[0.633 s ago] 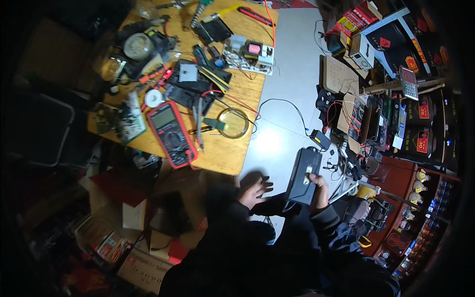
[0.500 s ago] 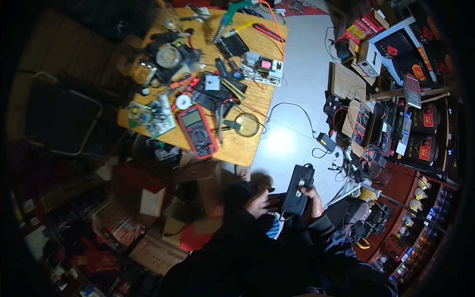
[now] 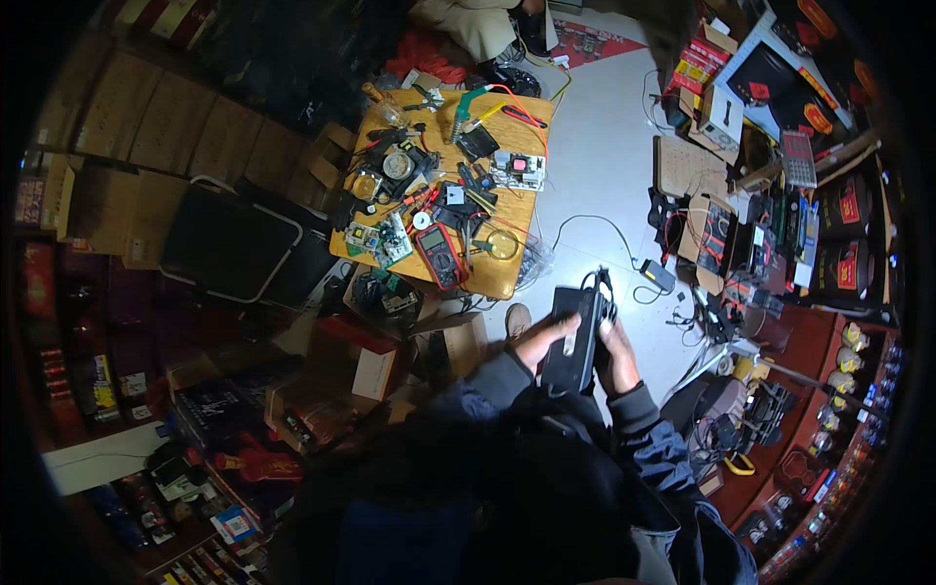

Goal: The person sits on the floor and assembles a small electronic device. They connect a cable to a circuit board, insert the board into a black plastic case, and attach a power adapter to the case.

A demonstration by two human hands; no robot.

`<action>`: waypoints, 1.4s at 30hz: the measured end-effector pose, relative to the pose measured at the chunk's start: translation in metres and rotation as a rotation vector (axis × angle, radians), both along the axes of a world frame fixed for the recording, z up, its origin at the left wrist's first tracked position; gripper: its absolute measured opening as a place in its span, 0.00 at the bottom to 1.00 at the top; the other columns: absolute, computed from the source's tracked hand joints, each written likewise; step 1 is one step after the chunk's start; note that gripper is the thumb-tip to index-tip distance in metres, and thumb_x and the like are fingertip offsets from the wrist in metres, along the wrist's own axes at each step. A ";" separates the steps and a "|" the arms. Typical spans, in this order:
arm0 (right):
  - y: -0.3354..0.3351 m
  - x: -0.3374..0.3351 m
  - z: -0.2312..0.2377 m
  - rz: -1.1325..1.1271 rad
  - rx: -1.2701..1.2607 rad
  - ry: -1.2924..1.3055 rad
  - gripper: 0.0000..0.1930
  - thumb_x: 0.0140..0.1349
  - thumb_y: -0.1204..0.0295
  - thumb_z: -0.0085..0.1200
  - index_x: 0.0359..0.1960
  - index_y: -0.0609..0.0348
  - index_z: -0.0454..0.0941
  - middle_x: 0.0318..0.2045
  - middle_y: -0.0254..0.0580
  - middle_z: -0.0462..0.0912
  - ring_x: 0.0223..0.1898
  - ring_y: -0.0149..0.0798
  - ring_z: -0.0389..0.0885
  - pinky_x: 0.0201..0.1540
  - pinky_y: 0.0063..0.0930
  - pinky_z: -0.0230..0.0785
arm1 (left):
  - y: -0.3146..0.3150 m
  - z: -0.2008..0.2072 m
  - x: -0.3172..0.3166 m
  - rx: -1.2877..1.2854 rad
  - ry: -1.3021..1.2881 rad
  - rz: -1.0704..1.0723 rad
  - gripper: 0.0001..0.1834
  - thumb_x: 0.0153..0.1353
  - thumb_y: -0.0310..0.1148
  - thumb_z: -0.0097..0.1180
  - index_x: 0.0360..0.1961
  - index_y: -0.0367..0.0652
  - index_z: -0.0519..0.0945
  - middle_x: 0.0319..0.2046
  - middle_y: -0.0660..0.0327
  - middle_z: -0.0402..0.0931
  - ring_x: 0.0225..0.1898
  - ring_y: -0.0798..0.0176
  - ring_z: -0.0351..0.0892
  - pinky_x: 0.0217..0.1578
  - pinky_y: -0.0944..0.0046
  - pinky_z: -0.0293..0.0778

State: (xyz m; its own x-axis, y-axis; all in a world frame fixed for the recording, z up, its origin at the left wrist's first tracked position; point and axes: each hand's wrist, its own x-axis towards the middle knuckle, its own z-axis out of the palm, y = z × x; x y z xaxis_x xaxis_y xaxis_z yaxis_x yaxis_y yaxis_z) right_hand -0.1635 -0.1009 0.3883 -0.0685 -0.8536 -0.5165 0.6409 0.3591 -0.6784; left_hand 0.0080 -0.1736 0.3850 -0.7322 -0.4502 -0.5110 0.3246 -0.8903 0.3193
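Low in front of my body I hold a black power adapter [image 3: 565,369], a long rectangular block with a bundled black cord at its far end. My left hand [image 3: 546,341] wraps its left side, the thumb lying across the top face beside a small pale label. On the right side, my right hand [image 3: 616,359] grips it, with fingers close to the cord. The undersides of both hands are hidden. Beyond them, a wooden table [image 3: 492,284] bears a red multimeter [image 3: 441,255], a magnifying glass [image 3: 502,245], circuit boards [image 3: 394,241] and several tools.
A second black adapter [image 3: 657,276] lies on the pale floor [image 3: 590,175] with its cable. Boxes and electronics crowd the right side, near a reddish cabinet [image 3: 780,341]. Open cartons [image 3: 361,366] and a black folding chair [image 3: 229,239] stand left. Another person's legs [image 3: 473,29] show beyond the table.
My left hand, earlier beside the adapter's near end, now holds its left side. My right hand has shifted along its right edge. The view has moved, so the table looks smaller and farther away.
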 end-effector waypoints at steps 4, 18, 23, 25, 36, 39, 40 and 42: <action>0.006 -0.033 0.004 -0.144 0.029 -0.038 0.27 0.82 0.56 0.44 0.70 0.66 0.68 0.60 0.47 0.80 0.60 0.39 0.79 0.65 0.35 0.71 | -0.006 0.033 -0.045 -0.190 -0.182 -0.110 0.25 0.76 0.45 0.60 0.66 0.41 0.75 0.52 0.62 0.82 0.51 0.67 0.84 0.50 0.62 0.83; 0.044 -0.121 0.020 -0.579 -0.024 0.029 0.21 0.82 0.58 0.44 0.49 0.65 0.83 0.43 0.42 0.86 0.41 0.32 0.84 0.46 0.27 0.78 | 0.005 0.069 -0.158 -0.412 -0.048 -0.437 0.24 0.74 0.31 0.58 0.68 0.36 0.72 0.57 0.55 0.79 0.56 0.58 0.82 0.57 0.56 0.80; 0.050 -0.125 0.037 -0.801 -0.120 0.113 0.16 0.80 0.60 0.51 0.49 0.61 0.84 0.41 0.34 0.84 0.41 0.29 0.80 0.46 0.26 0.73 | -0.004 0.058 -0.159 -0.218 0.073 -0.452 0.13 0.71 0.33 0.57 0.45 0.31 0.81 0.48 0.47 0.84 0.52 0.51 0.84 0.54 0.52 0.82; 0.054 -0.125 0.051 -0.797 -0.172 0.132 0.15 0.79 0.61 0.52 0.50 0.60 0.83 0.41 0.33 0.84 0.40 0.28 0.79 0.46 0.26 0.72 | -0.011 0.054 -0.153 -0.077 0.157 -0.405 0.15 0.70 0.37 0.58 0.44 0.32 0.82 0.52 0.44 0.83 0.55 0.46 0.83 0.58 0.45 0.80; 0.064 -0.102 0.110 -0.332 -0.003 0.540 0.11 0.75 0.66 0.54 0.48 0.61 0.76 0.33 0.37 0.74 0.34 0.34 0.74 0.39 0.30 0.68 | -0.030 0.043 -0.127 0.047 0.273 -0.439 0.41 0.61 0.49 0.72 0.69 0.38 0.73 0.63 0.48 0.79 0.63 0.44 0.80 0.66 0.40 0.74; 0.059 -0.088 0.110 -0.174 -0.100 1.266 0.09 0.73 0.72 0.49 0.50 0.61 0.76 0.40 0.53 0.74 0.38 0.50 0.77 0.41 0.40 0.71 | -0.030 0.042 -0.125 0.037 0.261 -0.417 0.41 0.62 0.53 0.70 0.69 0.38 0.73 0.63 0.48 0.79 0.62 0.45 0.80 0.65 0.41 0.75; 0.058 -0.083 0.111 -0.118 -0.063 1.375 0.09 0.73 0.73 0.49 0.50 0.61 0.76 0.41 0.55 0.74 0.39 0.53 0.77 0.41 0.42 0.71 | -0.030 0.041 -0.125 -0.013 0.273 -0.422 0.41 0.62 0.53 0.70 0.69 0.38 0.73 0.62 0.48 0.80 0.62 0.45 0.80 0.65 0.41 0.75; 0.056 -0.078 0.113 -0.195 -0.087 1.261 0.15 0.73 0.65 0.53 0.52 0.65 0.76 0.42 0.56 0.75 0.41 0.53 0.79 0.45 0.42 0.73 | -0.029 0.039 -0.126 -0.019 0.244 -0.374 0.42 0.62 0.55 0.69 0.68 0.38 0.74 0.62 0.48 0.80 0.61 0.45 0.81 0.65 0.42 0.76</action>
State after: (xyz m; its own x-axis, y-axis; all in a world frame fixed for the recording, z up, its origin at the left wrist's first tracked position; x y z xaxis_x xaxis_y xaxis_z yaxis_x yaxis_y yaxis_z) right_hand -0.2411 -0.0446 0.5013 -0.5955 -0.8015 0.0543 -0.4239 0.2561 -0.8687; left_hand -0.1182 -0.2030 0.4238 -0.9447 -0.1394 -0.2970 0.0497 -0.9557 0.2902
